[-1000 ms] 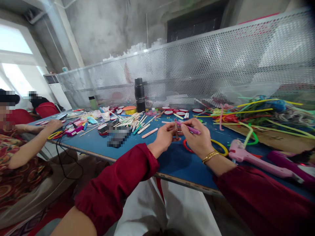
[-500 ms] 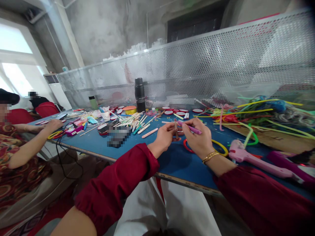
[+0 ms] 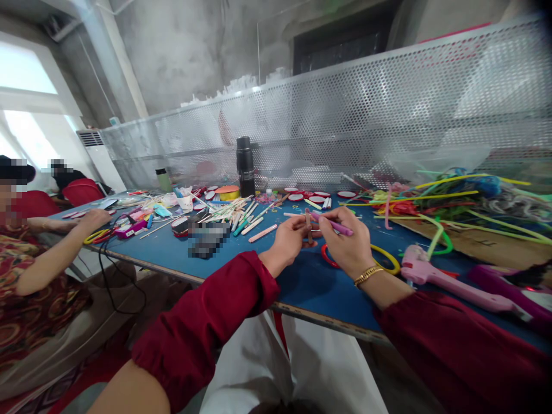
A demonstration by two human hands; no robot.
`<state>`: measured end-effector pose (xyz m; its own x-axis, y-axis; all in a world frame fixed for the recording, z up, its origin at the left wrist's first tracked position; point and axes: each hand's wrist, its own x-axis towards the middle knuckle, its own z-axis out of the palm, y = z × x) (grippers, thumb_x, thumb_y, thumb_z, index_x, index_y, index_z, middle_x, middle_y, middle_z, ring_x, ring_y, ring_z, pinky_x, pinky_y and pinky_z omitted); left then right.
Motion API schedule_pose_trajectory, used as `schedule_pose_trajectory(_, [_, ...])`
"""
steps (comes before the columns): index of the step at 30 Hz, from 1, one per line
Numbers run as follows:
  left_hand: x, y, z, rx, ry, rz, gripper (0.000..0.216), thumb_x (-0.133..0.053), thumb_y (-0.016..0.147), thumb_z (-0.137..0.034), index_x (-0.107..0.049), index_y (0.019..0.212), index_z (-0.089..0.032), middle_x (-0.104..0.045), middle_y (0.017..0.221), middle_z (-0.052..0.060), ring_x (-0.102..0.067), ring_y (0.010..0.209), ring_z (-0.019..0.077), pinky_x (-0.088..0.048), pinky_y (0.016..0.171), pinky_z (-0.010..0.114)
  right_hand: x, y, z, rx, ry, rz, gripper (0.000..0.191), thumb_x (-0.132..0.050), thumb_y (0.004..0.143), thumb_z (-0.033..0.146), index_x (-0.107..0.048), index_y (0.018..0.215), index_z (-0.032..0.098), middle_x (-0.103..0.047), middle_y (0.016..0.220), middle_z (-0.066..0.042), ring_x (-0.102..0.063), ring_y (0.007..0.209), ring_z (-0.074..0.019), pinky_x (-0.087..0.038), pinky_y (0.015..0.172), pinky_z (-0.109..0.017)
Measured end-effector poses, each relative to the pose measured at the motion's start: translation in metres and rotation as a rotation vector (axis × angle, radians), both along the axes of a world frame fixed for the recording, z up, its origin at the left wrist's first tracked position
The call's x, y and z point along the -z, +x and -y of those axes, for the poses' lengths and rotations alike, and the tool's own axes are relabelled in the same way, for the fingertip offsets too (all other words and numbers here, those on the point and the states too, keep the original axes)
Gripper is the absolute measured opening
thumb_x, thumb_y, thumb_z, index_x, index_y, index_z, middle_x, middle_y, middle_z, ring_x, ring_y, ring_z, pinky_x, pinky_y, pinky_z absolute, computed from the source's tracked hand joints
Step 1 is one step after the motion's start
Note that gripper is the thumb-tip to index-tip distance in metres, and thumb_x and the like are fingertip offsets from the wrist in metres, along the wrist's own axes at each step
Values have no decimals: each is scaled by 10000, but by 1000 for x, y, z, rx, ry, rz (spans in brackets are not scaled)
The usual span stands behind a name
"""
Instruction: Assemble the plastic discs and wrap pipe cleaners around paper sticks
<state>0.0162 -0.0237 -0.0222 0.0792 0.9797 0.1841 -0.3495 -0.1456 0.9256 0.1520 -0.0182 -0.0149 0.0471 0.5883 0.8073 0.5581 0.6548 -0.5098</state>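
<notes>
My left hand (image 3: 286, 241) pinches a small flat brown stick (image 3: 309, 229), held upright just above the table. Its exact kind is too small to make out. In my right hand (image 3: 351, 241) is a purple marker (image 3: 341, 227), gripped like a pen, its left end close to the stick. Whether the two touch, I cannot tell. Beneath and behind my right hand lie a red ring (image 3: 328, 257) and a yellow ring (image 3: 390, 260). A pink marker (image 3: 263, 233) rests on the table left of my left hand.
On the blue table (image 3: 297, 287) a pink glue gun (image 3: 452, 283) lies right. Pipe cleaners (image 3: 457, 195) are heaped behind it on cardboard (image 3: 478, 244). A black bottle (image 3: 245, 167) stands behind scattered markers (image 3: 245, 215). Another person's hand (image 3: 95, 219) works at the left.
</notes>
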Motion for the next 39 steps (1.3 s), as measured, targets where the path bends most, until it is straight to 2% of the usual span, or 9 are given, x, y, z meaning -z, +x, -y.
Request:
schedule_pose_trajectory(7, [1,-1,0,3,-11,-8,274,-746,837,-237,-738,1095,-145,-758,1022,113,-721,848,209,-583,732,316,1,0,-2,12,9,6,140,-581,877,368,-608,805,250,-706,778,-32,-624,687,-209,-441,651,-332])
schedule_pose_trajectory(17, [0,-1,0,11,-7,10,245,-737,840,-249,-718,1060,-144,-750,1032,113,-715,807,195,-548,643,269,0,1,-1,3,-10,3,163,-574,877,388,-602,798,248,-708,791,-44,-630,692,-217,-441,656,-344])
schedule_pose_trajectory(27, [1,-1,-2,20,-30,23,286,-790,815,-271,-717,1060,-143,-734,967,101,-703,766,178,-554,640,269,1,2,-3,13,-6,3,159,-577,888,380,-609,808,247,-702,787,-38,-629,700,-214,-440,661,-340])
schedule_pose_trajectory(31, [2,-1,-2,15,-32,18,324,-815,805,-292,-721,1074,-137,-736,963,102,-709,772,181,-575,683,292,1,2,-4,16,1,5,161,-576,886,378,-609,801,246,-693,781,-32,-624,700,-210,-444,666,-335])
schedule_pose_trajectory(39, [2,-1,-5,13,-63,0,194,-633,907,-144,-715,1083,-153,-758,1013,94,-719,811,179,-591,791,340,-3,-1,0,47,-28,21,166,-567,855,382,-613,796,233,-702,818,-68,-624,730,-212,-443,692,-337])
